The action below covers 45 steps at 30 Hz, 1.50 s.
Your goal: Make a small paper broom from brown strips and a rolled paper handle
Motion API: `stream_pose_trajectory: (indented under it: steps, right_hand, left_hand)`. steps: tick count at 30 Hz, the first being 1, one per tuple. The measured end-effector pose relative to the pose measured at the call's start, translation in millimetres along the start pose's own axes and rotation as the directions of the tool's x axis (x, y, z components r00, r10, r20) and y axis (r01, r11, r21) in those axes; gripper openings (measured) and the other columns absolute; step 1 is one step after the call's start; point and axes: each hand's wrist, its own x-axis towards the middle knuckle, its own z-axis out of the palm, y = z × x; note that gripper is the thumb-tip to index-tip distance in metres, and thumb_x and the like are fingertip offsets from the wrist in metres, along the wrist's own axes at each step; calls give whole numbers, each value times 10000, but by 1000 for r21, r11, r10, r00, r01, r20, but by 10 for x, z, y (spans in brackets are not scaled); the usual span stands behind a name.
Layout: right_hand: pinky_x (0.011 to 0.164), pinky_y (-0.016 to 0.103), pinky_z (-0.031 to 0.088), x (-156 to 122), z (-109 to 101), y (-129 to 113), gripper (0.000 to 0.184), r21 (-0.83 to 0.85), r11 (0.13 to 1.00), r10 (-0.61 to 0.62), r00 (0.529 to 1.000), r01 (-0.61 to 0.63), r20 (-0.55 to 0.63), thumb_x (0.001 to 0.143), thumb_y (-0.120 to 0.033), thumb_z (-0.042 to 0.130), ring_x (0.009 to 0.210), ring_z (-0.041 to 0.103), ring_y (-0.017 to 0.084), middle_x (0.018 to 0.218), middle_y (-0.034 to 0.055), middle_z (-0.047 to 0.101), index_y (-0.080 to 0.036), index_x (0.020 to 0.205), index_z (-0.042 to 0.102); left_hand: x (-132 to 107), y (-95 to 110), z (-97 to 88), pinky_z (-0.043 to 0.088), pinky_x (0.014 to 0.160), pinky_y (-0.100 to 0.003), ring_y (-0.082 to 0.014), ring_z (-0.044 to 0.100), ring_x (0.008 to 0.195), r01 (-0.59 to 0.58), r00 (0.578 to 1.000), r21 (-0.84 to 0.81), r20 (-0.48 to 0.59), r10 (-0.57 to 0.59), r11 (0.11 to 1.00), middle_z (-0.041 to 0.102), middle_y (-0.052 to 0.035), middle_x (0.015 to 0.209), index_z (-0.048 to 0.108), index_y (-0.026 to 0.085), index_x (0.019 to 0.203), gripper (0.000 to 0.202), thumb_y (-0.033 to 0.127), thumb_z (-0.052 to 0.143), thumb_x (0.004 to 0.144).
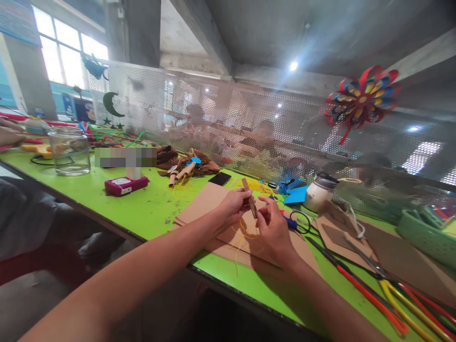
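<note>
The bright green table (142,209) carries brown cardboard sheets (210,199), a glass jar (70,151), a magenta box (126,185) and scissors (297,222).

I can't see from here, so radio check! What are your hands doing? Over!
Left hand and right hand both pinching brown strip. Yellow threads dangling below, over cardboard. Scissors beside right hand, apart.

A perforated metal screen (249,114) backs the green table (142,209); bright windows (67,57) far left.
</note>
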Motion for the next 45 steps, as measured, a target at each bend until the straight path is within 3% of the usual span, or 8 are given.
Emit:
stream_pose_trajectory:
  steps: [7,14,19,24,31,36,41,45]
  right_hand:
    - [690,338,456,58,-28,87,308,-81,994,-72,996,67,-59,833,-215,421,755,583,203,846,72,629,-181,1130,494]
    - [707,354,472,77,6,196,316,-83,993,-87,995,82,-52,835,-239,449,810,598,216,919,96,638,-164,1139,491]
    - [638,308,483,73,-40,92,337,58,998,38,998,-36,-40,827,-274,481,707,603,184,833,71,640,-146,1138,495]
    - [614,315,469,125,-116,151,333,69,990,128,982,-120,-136,810,-330,499,633,572,176,723,41,612,-132,1075,531]
    - [583,317,473,216,-189,266,420,187,962,225,963,-196,-147,766,-380,536,637,583,189,722,45,627,-127,1101,528]
    - [549,310,481,227,-194,230,564,312,915,297,951,-258,-83,692,-401,626,610,590,189,692,27,630,-132,1169,493]
    - [517,294,474,240,-209,232,591,327,904,318,945,-276,-80,641,-353,671,580,571,174,657,-8,581,-135,1161,490]
    - [525,291,466,257,-206,267,565,312,911,312,946,-270,-91,641,-317,644,563,557,164,634,-20,558,-121,1148,488]
  left_hand:
    - [0,-62,-16,486,647,-290,-145,597,595,110,969,27,219,-114,994,632,-69,665,592,112,752,199,296,536,803]
    - [-81,-93,17,460,646,-237,-126,622,638,59,976,162,197,-91,985,659,-86,742,617,95,795,77,92,604,719]
    - [-68,-59,1,467,665,-250,-119,614,632,67,978,164,185,-98,984,641,-75,719,612,91,786,55,87,603,732]
    - [-33,-62,-34,471,640,-247,-98,597,596,96,972,163,197,-128,982,624,-53,689,609,95,888,166,92,638,724]
    - [-43,-100,-25,458,673,-226,-110,613,653,88,939,179,314,-141,980,638,-69,727,633,77,822,252,168,753,619]
    - [-114,-105,14,440,668,-251,-115,599,647,39,908,253,395,-140,967,638,-47,708,629,92,783,297,219,786,566]
    - [-158,-98,32,425,636,-236,-106,579,622,-3,895,325,423,-142,946,625,-26,670,626,98,756,256,201,770,571]
    - [-128,-120,9,435,645,-258,-126,595,637,33,864,325,466,-190,945,636,-49,701,615,103,801,232,246,710,646]
